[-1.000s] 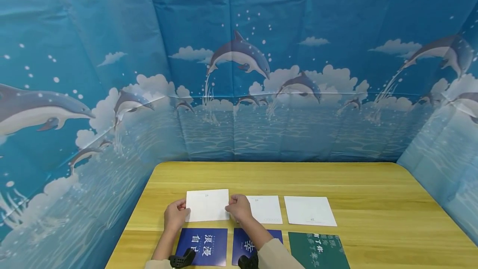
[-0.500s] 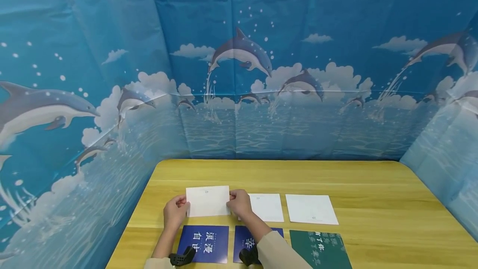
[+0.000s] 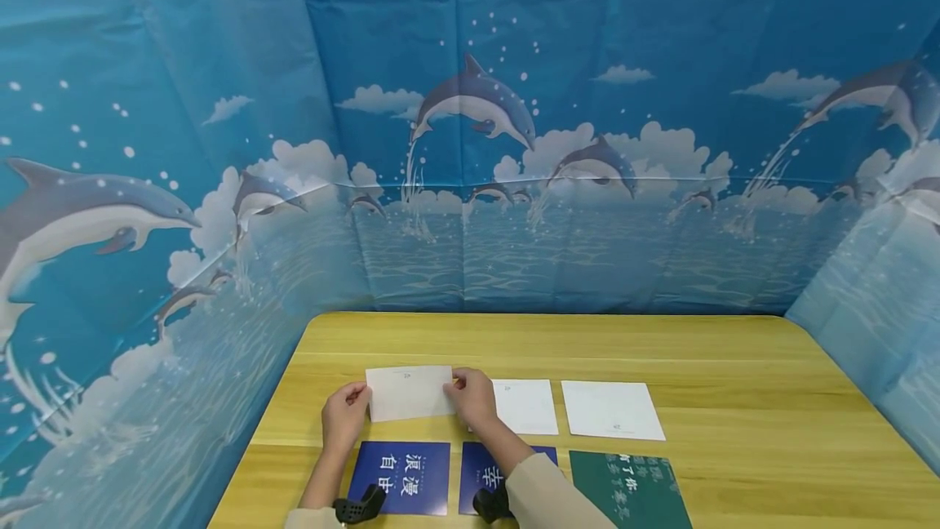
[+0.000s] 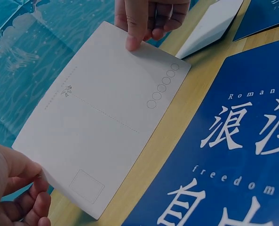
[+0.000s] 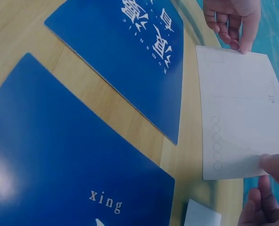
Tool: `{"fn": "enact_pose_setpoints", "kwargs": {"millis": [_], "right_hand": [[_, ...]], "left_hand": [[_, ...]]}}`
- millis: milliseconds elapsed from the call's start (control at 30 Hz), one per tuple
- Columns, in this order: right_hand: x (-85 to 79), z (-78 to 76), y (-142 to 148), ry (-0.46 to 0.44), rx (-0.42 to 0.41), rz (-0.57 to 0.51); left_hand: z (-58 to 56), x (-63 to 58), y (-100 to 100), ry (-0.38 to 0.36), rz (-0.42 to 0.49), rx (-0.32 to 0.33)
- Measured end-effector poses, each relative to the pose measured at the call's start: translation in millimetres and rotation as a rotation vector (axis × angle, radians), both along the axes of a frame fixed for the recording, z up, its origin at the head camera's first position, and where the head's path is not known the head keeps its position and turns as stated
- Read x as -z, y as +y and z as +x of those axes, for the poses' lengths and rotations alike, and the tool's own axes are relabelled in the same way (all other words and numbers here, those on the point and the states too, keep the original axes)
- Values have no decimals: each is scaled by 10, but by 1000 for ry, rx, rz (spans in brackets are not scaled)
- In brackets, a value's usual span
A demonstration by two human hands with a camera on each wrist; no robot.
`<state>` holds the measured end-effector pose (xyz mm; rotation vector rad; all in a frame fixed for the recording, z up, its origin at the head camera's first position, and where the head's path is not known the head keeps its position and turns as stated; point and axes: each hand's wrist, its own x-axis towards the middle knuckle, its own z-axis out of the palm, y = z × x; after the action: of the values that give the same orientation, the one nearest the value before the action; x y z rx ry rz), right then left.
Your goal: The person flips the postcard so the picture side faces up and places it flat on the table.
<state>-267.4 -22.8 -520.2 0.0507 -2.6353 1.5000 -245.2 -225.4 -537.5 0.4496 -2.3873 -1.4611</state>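
A white postcard (image 3: 410, 394) is held up off the table with its printed back toward me. My left hand (image 3: 343, 417) pinches its left short edge between thumb and fingers. At the right short edge, my right hand (image 3: 473, 400) pinches it likewise. The left wrist view shows the postcard's (image 4: 101, 122) dashed line, stamp box and row of postcode circles; its other face is hidden. Below it lies a blue postcard (image 3: 400, 478) with white characters. Under my right forearm, a second blue postcard (image 3: 477, 476) is partly covered.
Two white postcards, one (image 3: 529, 406) partly behind my right hand and one (image 3: 613, 410) further right, lie on the wooden table (image 3: 764, 398). A green postcard (image 3: 627, 488) sits at front right. A dolphin-print curtain (image 3: 587, 251) hangs behind the table.
Both hands keep their pinch on the white postcard. It has risen slightly and tilted, so its face looks shorter from the head view. The head view shifted a little.
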Motion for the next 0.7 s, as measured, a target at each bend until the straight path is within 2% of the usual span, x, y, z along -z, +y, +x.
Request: {"fn": "enact_pose_setpoints", "kwargs": {"millis": [233,533,700], "right_hand": [[5,17,20,63,-10,24],[22,79,30,169,-26,72],[23,111,35,221,-48,125]], "left_hand": [[25,-21,5,9,3,7],[96,-57,1,40,-104,32],[115,-48,-13,35,-106,38]]}}
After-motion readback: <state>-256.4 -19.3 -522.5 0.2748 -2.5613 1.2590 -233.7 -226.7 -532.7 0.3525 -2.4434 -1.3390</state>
